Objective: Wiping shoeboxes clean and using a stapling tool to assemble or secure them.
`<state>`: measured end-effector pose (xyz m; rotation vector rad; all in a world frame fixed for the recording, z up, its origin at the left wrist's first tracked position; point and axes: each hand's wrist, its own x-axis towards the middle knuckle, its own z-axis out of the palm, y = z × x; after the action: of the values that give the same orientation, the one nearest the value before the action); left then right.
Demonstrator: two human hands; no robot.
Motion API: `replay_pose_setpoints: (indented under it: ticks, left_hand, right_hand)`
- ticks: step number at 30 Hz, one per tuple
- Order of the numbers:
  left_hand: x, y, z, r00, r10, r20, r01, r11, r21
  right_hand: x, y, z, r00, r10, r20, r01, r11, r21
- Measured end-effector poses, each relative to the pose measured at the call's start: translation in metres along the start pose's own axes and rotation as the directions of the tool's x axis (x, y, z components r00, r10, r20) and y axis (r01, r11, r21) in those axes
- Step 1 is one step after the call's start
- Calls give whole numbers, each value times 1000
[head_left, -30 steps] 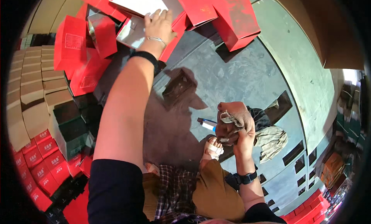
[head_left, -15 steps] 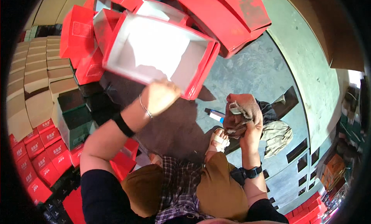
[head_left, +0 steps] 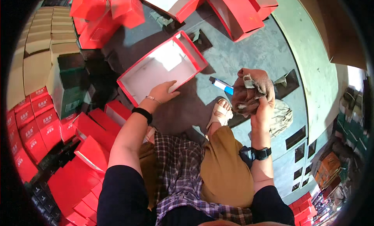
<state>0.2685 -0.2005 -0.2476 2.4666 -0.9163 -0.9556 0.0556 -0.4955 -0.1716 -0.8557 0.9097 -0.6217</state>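
A red shoebox-like box with a white inside lies open side up on the floor in front of me. My left hand is at its near rim, thumb and fingers apart; the fingertips reach over the edge. Bunched in my right hand is a worn brown rag, fingers closed round it. The rag hangs over the floor to the right of the box. Next to it lies a blue and white tube-shaped thing with a dark end. A crumpled beige cloth is partly hidden behind my right hand.
More red boxes lie at the far side, some open. Red boxes are piled at my left, beside stacked tan boxes and a dark green box. A grey-green board with rectangular holes runs along the right.
The open box has come down to the floor and turned somewhat. My left hand's grip on its rim has loosened. The rag stays in my right hand, and the view has shifted.
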Motion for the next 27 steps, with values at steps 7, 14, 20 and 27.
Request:
replay_pose_setpoints:
  ticks: [7, 14, 20, 27]
  left_hand:
    - [-67, 11, -62, 995, -27, -100, 49, 974, 222]
    - [-154, 96, -155, 986, -113, -126, -33, 600, -799]
    - [-224, 148, -108, 967, 50, -250, -235, 557, -797]
    - [-271, 190, -94, 926, 30, -375, -371, 242, -897]
  right_hand:
    - [-12, -55, 5, 990, -54, 129, 72, 987, -141]
    - [-60, -123, 71, 812, -72, 580, 262, 932, -251]
    - [-126, -149, 191, 311, -574, 757, 893, 449, -27]
    - [-224, -134, 183, 201, -511, 836, 952, 301, -45]
